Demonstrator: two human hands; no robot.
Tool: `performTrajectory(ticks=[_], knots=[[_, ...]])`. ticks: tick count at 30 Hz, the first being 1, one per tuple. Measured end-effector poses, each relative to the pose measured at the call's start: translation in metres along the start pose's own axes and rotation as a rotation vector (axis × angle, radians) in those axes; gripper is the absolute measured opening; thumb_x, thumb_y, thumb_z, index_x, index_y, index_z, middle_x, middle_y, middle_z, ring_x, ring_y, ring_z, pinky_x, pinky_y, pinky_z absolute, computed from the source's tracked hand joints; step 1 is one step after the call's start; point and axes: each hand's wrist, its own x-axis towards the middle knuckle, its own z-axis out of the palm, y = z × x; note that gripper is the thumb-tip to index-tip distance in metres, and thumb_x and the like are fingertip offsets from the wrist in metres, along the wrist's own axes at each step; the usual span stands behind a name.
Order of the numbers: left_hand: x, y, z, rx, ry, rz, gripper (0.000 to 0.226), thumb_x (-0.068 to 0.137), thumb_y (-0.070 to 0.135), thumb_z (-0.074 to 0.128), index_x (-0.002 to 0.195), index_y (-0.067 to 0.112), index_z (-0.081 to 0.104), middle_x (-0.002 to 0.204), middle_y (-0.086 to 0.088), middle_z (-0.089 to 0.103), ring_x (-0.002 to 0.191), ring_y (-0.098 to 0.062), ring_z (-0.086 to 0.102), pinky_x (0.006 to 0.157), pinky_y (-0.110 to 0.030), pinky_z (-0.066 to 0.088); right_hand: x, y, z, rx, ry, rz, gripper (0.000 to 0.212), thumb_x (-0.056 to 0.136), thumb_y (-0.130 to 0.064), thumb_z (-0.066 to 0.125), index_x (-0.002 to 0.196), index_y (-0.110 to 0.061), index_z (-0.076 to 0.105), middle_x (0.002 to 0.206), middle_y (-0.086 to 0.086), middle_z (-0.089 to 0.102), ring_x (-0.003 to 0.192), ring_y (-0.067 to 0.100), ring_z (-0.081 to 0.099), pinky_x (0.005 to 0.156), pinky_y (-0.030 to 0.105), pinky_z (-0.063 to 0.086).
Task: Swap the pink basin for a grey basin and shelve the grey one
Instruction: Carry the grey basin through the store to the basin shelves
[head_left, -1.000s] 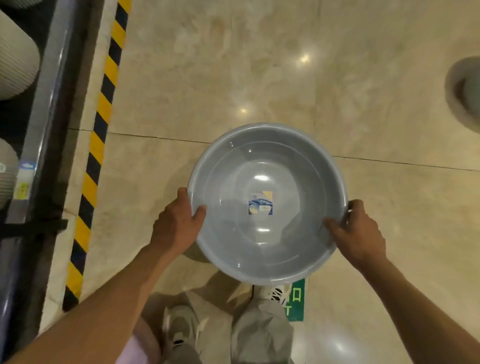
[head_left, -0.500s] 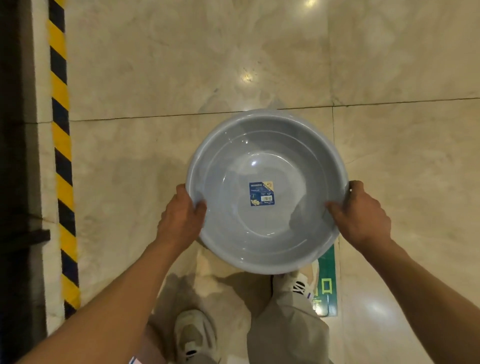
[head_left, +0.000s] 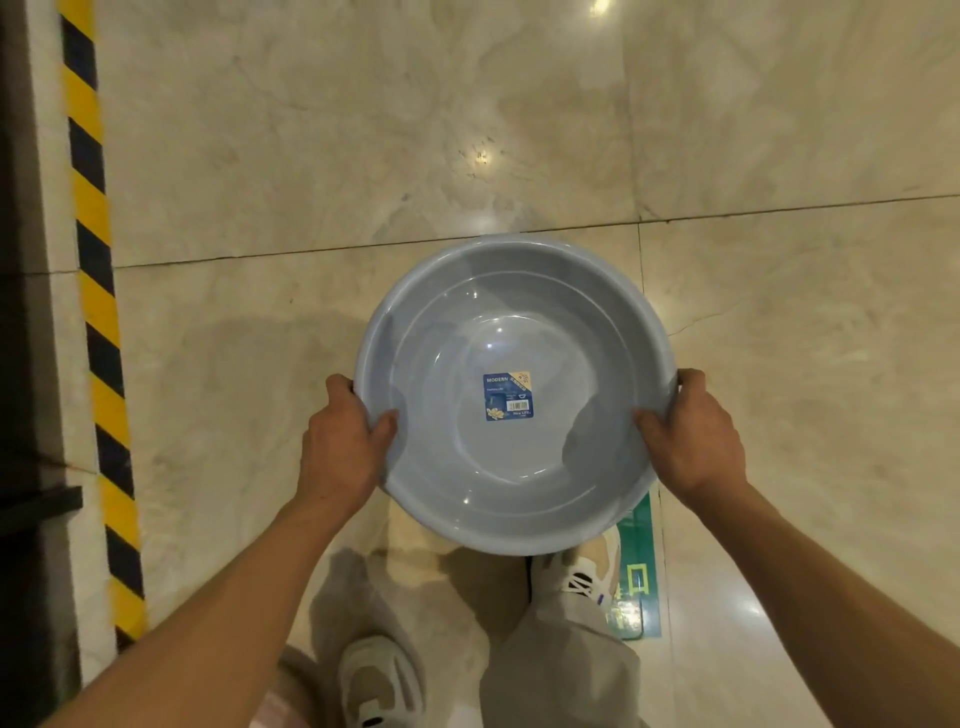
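Note:
I carry a round grey basin (head_left: 514, 467) level in front of me, above the floor. A small blue label (head_left: 508, 397) is stuck in the middle of its bottom. My left hand (head_left: 345, 441) grips the left rim, thumb inside the bowl and fingers curled under. My right hand (head_left: 688, 431) grips the right rim the same way. No pink basin is in view.
Polished beige floor tiles (head_left: 363, 130) spread ahead. A yellow-and-black hazard stripe (head_left: 98, 322) runs along the left, beside the dark base of a shelf (head_left: 21, 364). A green floor sticker (head_left: 636, 571) lies by my right shoe (head_left: 576, 574).
The view has turned: the shelf with pale containers on the left and a grey object at the far right have left the frame. The basin stays gripped by both hands.

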Motion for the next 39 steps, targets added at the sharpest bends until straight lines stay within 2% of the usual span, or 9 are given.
performTrajectory(ticks=[4,8,14,18,21,24,29,34,39], knots=[[-0.016,0.025,-0.028,-0.028,0.014,0.044,0.034,0.093,0.03,0.068,0.104,0.017,0.038,0.079,0.007,0.055,0.063,-0.004,0.052,0.048,-0.021,0.033,-0.019,-0.009,-0.04,0.061,0.02,-0.027,0.047,0.093,-0.025,0.063,0.13,-0.002,0.043,0.105,0.018,0.064,0.075,0.03,0.051,0.062,0.034,0.04],[-0.032,0.073,-0.077,-0.079,0.047,0.131,0.036,0.093,0.035,0.068,0.11,0.015,0.043,0.081,0.002,0.06,0.066,-0.004,0.056,0.05,-0.018,0.036,-0.044,-0.026,-0.108,0.157,0.064,-0.072,0.056,0.092,-0.03,0.061,0.138,-0.003,0.043,0.114,0.02,0.066,0.087,0.035,0.058,0.07,0.04,0.048],[-0.069,0.191,-0.185,-0.198,0.107,0.252,0.031,0.094,0.038,0.067,0.114,0.023,0.049,0.08,0.01,0.065,0.064,-0.001,0.063,0.046,-0.008,0.042,-0.1,-0.07,-0.262,0.396,0.242,-0.121,0.065,0.081,-0.037,0.053,0.141,-0.011,0.049,0.106,0.002,0.061,0.086,0.023,0.055,0.074,0.034,0.045],[-0.125,0.292,-0.281,-0.324,0.197,0.351,0.026,0.091,0.032,0.07,0.11,0.028,0.053,0.078,0.009,0.066,0.067,0.009,0.065,0.046,-0.007,0.044,-0.155,-0.101,-0.39,0.579,0.328,-0.091,0.063,0.077,-0.035,0.054,0.139,-0.021,0.054,0.104,-0.003,0.063,0.082,0.021,0.061,0.065,0.024,0.045],[-0.18,0.368,-0.358,-0.436,0.225,0.368,0.025,0.088,0.033,0.072,0.108,0.033,0.056,0.085,0.009,0.068,0.069,0.005,0.066,0.05,-0.014,0.049,-0.206,-0.118,-0.491,0.714,0.402,-0.11,0.058,0.072,-0.029,0.057,0.13,-0.03,0.061,0.099,-0.01,0.07,0.083,0.013,0.066,0.069,0.034,0.055],[-0.239,0.434,-0.427,-0.517,0.271,0.429,0.026,0.086,0.032,0.073,0.107,0.032,0.059,0.084,0.006,0.07,0.069,-0.003,0.07,0.056,-0.028,0.053,-0.258,-0.129,-0.583,0.828,0.457,-0.137,0.055,0.073,-0.023,0.06,0.126,-0.035,0.064,0.099,-0.012,0.072,0.086,0.02,0.069,0.075,0.048,0.059],[-0.332,0.526,-0.515,-0.648,0.28,0.521,0.022,0.087,0.032,0.074,0.105,0.032,0.063,0.08,0.004,0.073,0.068,-0.015,0.074,0.053,-0.031,0.057,-0.342,-0.133,-0.703,0.955,0.524,-0.19,0.046,0.081,-0.01,0.064,0.105,-0.049,0.068,0.095,-0.016,0.074,0.087,0.018,0.072,0.073,0.048,0.062],[-0.394,0.577,-0.556,-0.828,0.177,0.596,0.034,0.071,0.049,0.077,0.101,0.037,0.067,0.092,-0.001,0.078,0.078,-0.026,0.077,0.065,-0.046,0.06,-0.4,-0.12,-0.777,1.092,0.588,-0.224,0.043,0.082,-0.011,0.066,0.111,-0.042,0.071,0.097,-0.007,0.077,0.08,0.026,0.076,0.064,0.05,0.063],[-0.401,0.619,-0.568,-0.893,0.116,0.651,0.03,0.066,0.046,0.08,0.093,0.037,0.069,0.09,-0.003,0.079,0.073,-0.025,0.076,0.062,-0.042,0.059,-0.416,-0.112,-0.81,1.158,0.62,-0.21,0.046,0.083,-0.011,0.066,0.11,-0.048,0.072,0.099,-0.008,0.078,0.082,0.029,0.076,0.064,0.051,0.063]])
